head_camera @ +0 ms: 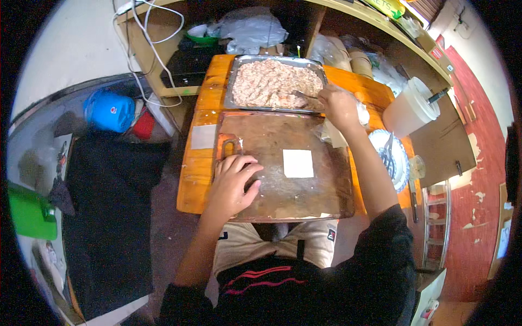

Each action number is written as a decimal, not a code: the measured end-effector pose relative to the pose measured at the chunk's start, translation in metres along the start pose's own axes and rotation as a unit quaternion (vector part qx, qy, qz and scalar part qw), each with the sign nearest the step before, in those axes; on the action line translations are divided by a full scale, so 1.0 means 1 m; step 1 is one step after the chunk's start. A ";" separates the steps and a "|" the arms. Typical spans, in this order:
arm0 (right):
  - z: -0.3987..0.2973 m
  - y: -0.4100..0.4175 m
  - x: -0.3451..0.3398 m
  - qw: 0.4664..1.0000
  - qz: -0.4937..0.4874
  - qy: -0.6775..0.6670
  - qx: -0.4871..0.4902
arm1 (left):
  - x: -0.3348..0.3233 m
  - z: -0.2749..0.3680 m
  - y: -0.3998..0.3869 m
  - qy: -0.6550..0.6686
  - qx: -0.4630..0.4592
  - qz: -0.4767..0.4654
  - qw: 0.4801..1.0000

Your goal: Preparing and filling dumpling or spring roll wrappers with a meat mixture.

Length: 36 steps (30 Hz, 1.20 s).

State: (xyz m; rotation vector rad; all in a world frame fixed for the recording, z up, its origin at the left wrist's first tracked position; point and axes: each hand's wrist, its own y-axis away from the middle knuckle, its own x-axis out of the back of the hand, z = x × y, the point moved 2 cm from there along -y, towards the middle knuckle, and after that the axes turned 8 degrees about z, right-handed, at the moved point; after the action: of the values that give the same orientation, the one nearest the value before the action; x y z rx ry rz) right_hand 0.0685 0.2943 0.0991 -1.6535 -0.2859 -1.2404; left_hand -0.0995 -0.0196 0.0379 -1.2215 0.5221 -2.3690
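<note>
My right hand [339,106] is closed on the handle of a metal fork or similar utensil [304,95], whose end is in a pale minced filling [273,81]. This filling fills a rectangular metal tray [229,98] at the far side of the wooden table [191,187]. My left hand [234,183] rests with spread fingers on the left part of a large wooden board [265,134], near its handle slot. A square white wrapper [298,164] lies flat on the board, right of my left hand. Another pale square [204,136] lies at the left table edge.
To the right stand a blue-rimmed plate [401,163] with utensils, a translucent plastic pitcher [408,110], a small clear container [416,168] and a knife [414,201]. Plastic wrap [328,132] lies by my right forearm. Behind the tray are shelves [183,90] with plastic bags [253,28].
</note>
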 end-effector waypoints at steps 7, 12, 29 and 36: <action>0.011 0.006 0.021 0.989 0.044 -0.124 -0.070 | 0.003 0.002 -0.002 0.008 0.004 0.009 1.000; 0.002 0.013 -0.002 0.996 -0.041 -0.064 -0.042 | 0.001 0.000 -0.002 0.014 0.002 0.001 1.000; 0.023 0.007 0.013 0.986 0.004 0.010 -0.166 | 0.001 0.000 0.000 0.012 -0.003 0.009 1.000; 0.016 0.015 0.010 0.985 -0.044 -0.019 -0.165 | 0.001 0.000 -0.002 0.006 -0.003 0.011 1.000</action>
State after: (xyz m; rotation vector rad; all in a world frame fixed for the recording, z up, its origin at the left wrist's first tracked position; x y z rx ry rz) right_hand 0.0932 0.2966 0.0994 -1.9665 -0.1831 -1.3804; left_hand -0.1004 -0.0186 0.0389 -1.1993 0.5451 -2.3597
